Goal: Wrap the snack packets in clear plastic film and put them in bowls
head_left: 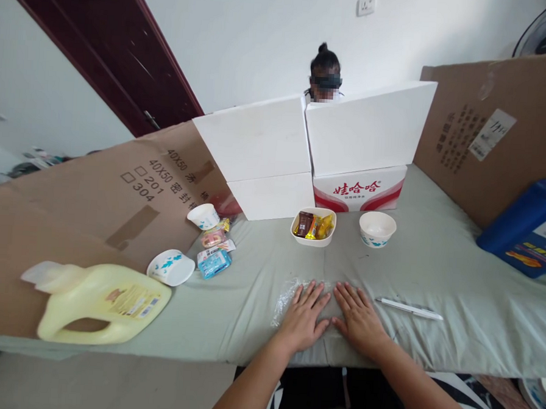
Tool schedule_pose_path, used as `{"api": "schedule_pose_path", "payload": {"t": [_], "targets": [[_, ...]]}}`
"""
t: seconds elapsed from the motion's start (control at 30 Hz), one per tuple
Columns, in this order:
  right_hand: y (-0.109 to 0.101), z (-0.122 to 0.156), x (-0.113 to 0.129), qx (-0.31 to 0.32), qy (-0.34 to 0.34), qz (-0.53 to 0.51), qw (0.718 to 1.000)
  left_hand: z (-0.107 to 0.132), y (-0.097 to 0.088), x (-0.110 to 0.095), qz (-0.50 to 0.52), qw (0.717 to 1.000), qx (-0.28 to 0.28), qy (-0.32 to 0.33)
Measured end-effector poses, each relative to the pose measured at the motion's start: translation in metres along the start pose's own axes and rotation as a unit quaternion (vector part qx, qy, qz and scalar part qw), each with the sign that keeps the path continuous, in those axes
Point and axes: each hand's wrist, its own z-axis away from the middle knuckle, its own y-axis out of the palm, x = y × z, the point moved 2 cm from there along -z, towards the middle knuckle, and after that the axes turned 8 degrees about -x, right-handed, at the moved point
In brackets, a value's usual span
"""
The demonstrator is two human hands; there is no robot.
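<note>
My left hand (304, 316) and my right hand (357, 318) lie flat side by side, fingers spread, on a clear plastic bag (285, 297) spread on the grey-green cloth of the table (434, 268). Neither hand holds anything. A white pen (408, 308) lies just right of my right hand. Beyond my hands stand a white bowl of wrapped snacks (313, 226) and an empty white bowl (377, 228).
A yellow jug (98, 302) lies on its side at the left, by an overturned bowl (171, 266), a tipped cup (203, 216) and loose snack packets (214, 256). A blue container (528, 227) is at the right. White boxes (312, 145) and cardboard sheets (496, 131) wall the table; a person sits behind.
</note>
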Motion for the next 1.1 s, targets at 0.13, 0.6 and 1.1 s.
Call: {"api": "schedule_pose_path", "payload": {"t": [0.13,0.6,1.1], "targets": [[-0.003,0.001,-0.019,-0.004,0.027,0.002,1.000,0.000,0.002,0.001,0.010,1.000,-0.014,-0.006],[-0.075,0.049,-0.037,0.048,-0.052,-0.173,0.982,0.061,-0.048,0.045,0.161,0.987,-0.014,-0.024],[-0.053,0.000,-0.045,0.035,0.222,0.013,0.974,0.016,-0.031,0.077,0.086,0.962,-0.100,-0.238]]}}
